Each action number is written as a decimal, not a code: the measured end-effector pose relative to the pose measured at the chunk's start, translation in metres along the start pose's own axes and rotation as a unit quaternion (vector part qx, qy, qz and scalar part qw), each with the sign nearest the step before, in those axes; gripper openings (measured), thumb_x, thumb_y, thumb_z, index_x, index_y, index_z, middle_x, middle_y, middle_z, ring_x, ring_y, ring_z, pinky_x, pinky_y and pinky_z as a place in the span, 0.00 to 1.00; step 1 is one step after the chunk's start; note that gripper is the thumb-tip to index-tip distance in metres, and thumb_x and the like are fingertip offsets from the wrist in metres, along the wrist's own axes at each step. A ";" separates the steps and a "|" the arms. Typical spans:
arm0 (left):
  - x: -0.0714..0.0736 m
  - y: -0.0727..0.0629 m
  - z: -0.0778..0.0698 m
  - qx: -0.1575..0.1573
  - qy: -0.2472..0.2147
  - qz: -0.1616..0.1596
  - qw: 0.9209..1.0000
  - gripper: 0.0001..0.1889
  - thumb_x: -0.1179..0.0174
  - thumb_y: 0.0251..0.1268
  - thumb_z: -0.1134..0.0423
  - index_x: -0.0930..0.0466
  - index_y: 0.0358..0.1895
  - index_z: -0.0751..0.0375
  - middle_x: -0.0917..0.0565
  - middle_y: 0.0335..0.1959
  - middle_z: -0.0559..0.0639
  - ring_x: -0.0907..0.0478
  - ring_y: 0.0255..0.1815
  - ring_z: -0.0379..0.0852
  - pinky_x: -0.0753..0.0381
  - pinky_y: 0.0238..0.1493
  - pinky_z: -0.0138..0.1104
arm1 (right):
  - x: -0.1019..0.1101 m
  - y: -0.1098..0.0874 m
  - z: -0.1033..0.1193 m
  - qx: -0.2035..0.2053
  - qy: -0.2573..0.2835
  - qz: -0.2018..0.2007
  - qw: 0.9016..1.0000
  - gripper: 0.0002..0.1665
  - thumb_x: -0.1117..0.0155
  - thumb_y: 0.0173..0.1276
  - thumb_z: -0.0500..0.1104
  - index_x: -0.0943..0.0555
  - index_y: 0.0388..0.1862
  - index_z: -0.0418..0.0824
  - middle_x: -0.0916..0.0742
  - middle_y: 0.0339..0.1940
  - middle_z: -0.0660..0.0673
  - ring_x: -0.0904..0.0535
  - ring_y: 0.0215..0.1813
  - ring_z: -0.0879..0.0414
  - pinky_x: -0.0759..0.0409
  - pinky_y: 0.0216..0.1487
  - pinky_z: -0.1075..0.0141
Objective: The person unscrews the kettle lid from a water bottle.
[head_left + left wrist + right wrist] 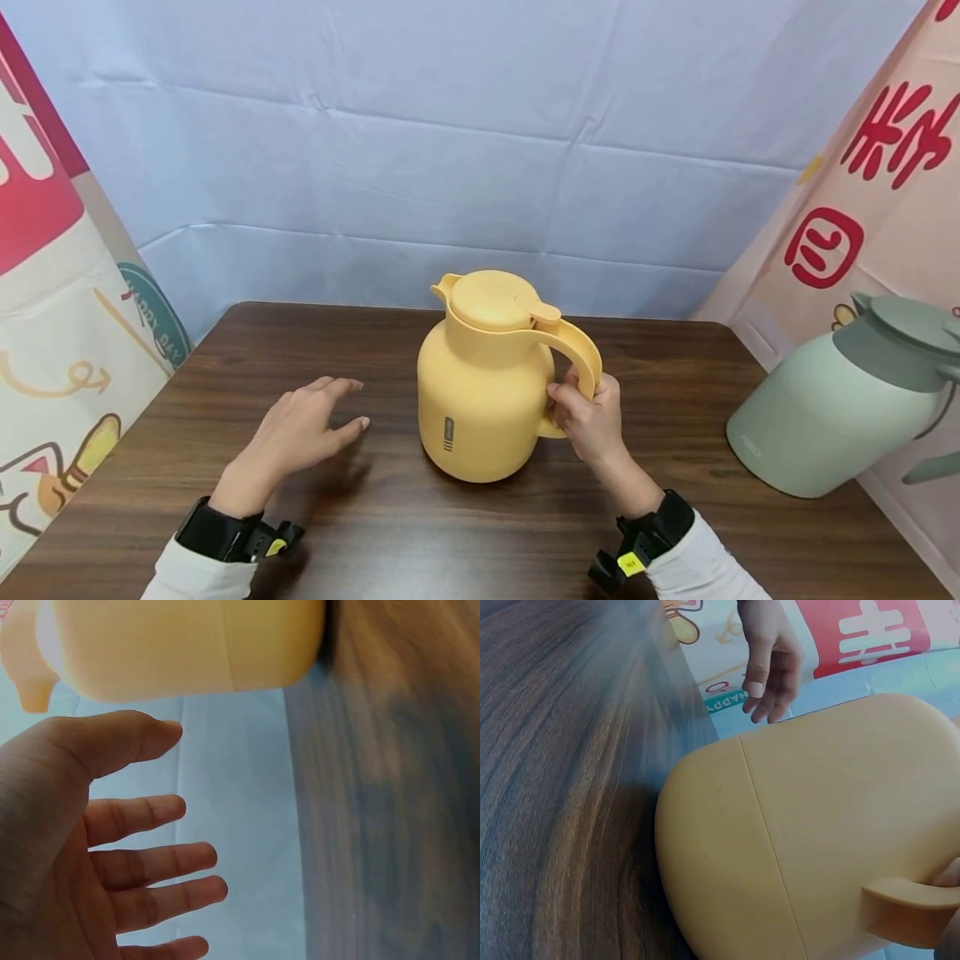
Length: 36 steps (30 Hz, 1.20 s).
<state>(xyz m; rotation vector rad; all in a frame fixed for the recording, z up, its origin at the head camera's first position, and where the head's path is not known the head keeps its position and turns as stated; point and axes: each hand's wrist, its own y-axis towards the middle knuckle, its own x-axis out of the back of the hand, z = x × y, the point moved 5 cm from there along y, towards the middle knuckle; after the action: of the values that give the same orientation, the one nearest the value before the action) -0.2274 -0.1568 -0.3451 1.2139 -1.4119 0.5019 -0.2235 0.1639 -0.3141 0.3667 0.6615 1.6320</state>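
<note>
Firmly, right hand (592,417) grips smooth, bulbous yellow jug (480,392); left hand (300,429) open.

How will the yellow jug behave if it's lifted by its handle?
The jug looks rigid with a wide base, so it probably stands steady. Lifted by the handle the right hand grips, it may swing spout-down. Weight depends on unseen contents.

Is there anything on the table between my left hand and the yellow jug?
Nothing visible. The left hand hovers open above bare wooden table, apart from the yellow jug, with only tabletop in the gap. The right hand already grips the jug's handle. The green jug stands far off on the right.
</note>
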 end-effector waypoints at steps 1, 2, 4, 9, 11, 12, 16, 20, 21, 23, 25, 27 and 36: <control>0.001 0.002 -0.002 -0.002 0.002 -0.004 1.000 0.23 0.36 0.56 0.53 0.23 0.53 0.60 0.21 0.48 0.58 0.21 0.31 0.50 0.25 0.28 0.42 | 0.000 0.000 0.000 0.000 0.000 -0.002 1.000 0.20 0.52 0.57 0.21 0.40 0.10 0.36 0.38 0.02 0.47 0.46 0.03 0.58 0.43 0.06 0.65; 0.002 0.005 -0.004 -0.006 0.003 -0.009 1.000 0.23 0.36 0.56 0.53 0.23 0.53 0.61 0.21 0.47 0.58 0.21 0.31 0.50 0.25 0.28 0.41 | 0.000 0.000 0.000 0.001 0.001 -0.003 1.000 0.20 0.52 0.57 0.21 0.40 0.10 0.35 0.38 0.03 0.47 0.45 0.03 0.58 0.43 0.06 0.65; 0.005 0.010 -0.008 -0.014 0.003 -0.020 1.000 0.22 0.36 0.56 0.54 0.22 0.53 0.61 0.21 0.47 0.57 0.22 0.29 0.49 0.26 0.27 0.41 | -0.001 0.000 0.000 0.006 0.003 -0.005 1.000 0.20 0.52 0.57 0.21 0.40 0.11 0.35 0.38 0.03 0.47 0.46 0.03 0.58 0.43 0.06 0.65; 0.013 0.025 -0.019 -0.036 -0.005 -0.044 0.998 0.22 0.37 0.57 0.54 0.22 0.53 0.61 0.20 0.47 0.56 0.21 0.36 0.51 0.24 0.31 0.44 | -0.002 0.000 0.001 0.016 0.008 -0.007 1.000 0.20 0.51 0.58 0.21 0.40 0.11 0.33 0.38 0.03 0.47 0.46 0.03 0.57 0.44 0.05 0.64; 0.016 0.030 -0.023 -0.043 -0.005 -0.051 0.998 0.22 0.37 0.57 0.53 0.22 0.52 0.61 0.20 0.48 0.56 0.21 0.39 0.51 0.24 0.32 0.44 | -0.002 0.000 0.001 0.013 0.008 -0.004 1.000 0.20 0.51 0.58 0.21 0.41 0.11 0.33 0.38 0.03 0.47 0.46 0.03 0.57 0.44 0.05 0.64; 0.017 0.032 -0.025 -0.047 -0.005 -0.055 0.997 0.22 0.37 0.57 0.53 0.22 0.52 0.61 0.20 0.48 0.56 0.21 0.39 0.51 0.24 0.32 0.44 | -0.002 0.000 0.000 0.011 0.006 -0.003 1.000 0.20 0.51 0.58 0.21 0.41 0.11 0.33 0.38 0.03 0.47 0.46 0.03 0.57 0.43 0.05 0.64; 0.025 0.040 -0.033 -0.069 -0.007 -0.088 0.994 0.21 0.37 0.55 0.53 0.21 0.50 0.60 0.20 0.47 0.54 0.22 0.41 0.51 0.25 0.33 0.44 | 0.000 0.001 -0.002 -0.004 0.003 0.007 1.000 0.20 0.52 0.58 0.21 0.40 0.11 0.35 0.37 0.02 0.48 0.45 0.03 0.58 0.42 0.06 0.65; 0.035 0.047 -0.046 -0.093 -0.027 -0.139 0.986 0.21 0.38 0.54 0.50 0.20 0.49 0.59 0.20 0.47 0.54 0.23 0.46 0.51 0.27 0.39 0.49 | 0.003 0.003 -0.004 -0.014 0.006 0.015 1.000 0.20 0.53 0.57 0.21 0.39 0.11 0.36 0.37 0.02 0.47 0.45 0.03 0.57 0.41 0.06 0.65; 0.038 0.048 -0.050 -0.098 -0.036 -0.152 0.983 0.22 0.38 0.54 0.49 0.20 0.49 0.58 0.20 0.47 0.54 0.24 0.47 0.52 0.28 0.40 0.50 | 0.004 0.003 -0.004 -0.013 0.008 0.017 1.000 0.20 0.53 0.58 0.21 0.39 0.11 0.36 0.37 0.02 0.47 0.45 0.03 0.57 0.41 0.06 0.65; 0.044 0.051 -0.057 -0.106 -0.055 -0.179 0.977 0.22 0.39 0.54 0.49 0.20 0.48 0.58 0.20 0.48 0.54 0.24 0.49 0.52 0.29 0.41 0.52 | 0.005 0.004 -0.004 -0.012 0.009 0.020 1.000 0.20 0.53 0.58 0.21 0.39 0.11 0.37 0.37 0.02 0.47 0.45 0.03 0.56 0.41 0.06 0.65; 0.050 0.053 -0.063 -0.111 -0.071 -0.202 0.970 0.21 0.39 0.54 0.49 0.20 0.48 0.58 0.21 0.48 0.54 0.24 0.50 0.52 0.30 0.41 0.52 | 0.005 0.004 -0.004 -0.011 0.009 0.024 1.000 0.20 0.53 0.58 0.22 0.39 0.11 0.37 0.37 0.02 0.46 0.44 0.03 0.56 0.41 0.06 0.65; 0.056 0.056 -0.068 -0.114 -0.084 -0.217 0.966 0.21 0.40 0.54 0.49 0.20 0.48 0.58 0.21 0.49 0.55 0.24 0.50 0.52 0.29 0.41 0.52 | 0.004 0.005 -0.004 -0.011 0.009 0.025 1.000 0.20 0.52 0.58 0.22 0.40 0.11 0.37 0.37 0.02 0.46 0.44 0.03 0.56 0.40 0.06 0.65; 0.072 0.072 -0.094 -0.146 -0.124 -0.240 0.952 0.21 0.39 0.54 0.51 0.20 0.48 0.60 0.23 0.51 0.55 0.25 0.52 0.51 0.27 0.39 0.47 | 0.003 0.007 -0.004 -0.011 0.012 0.024 1.000 0.21 0.53 0.57 0.21 0.40 0.11 0.37 0.37 0.02 0.46 0.44 0.03 0.56 0.40 0.07 0.65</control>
<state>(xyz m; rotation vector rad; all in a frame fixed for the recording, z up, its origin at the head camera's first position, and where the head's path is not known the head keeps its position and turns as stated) -0.2328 -0.0777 -0.2317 1.3467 -1.2792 -0.1983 -0.2319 0.1653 -0.3137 0.3491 0.6574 1.6909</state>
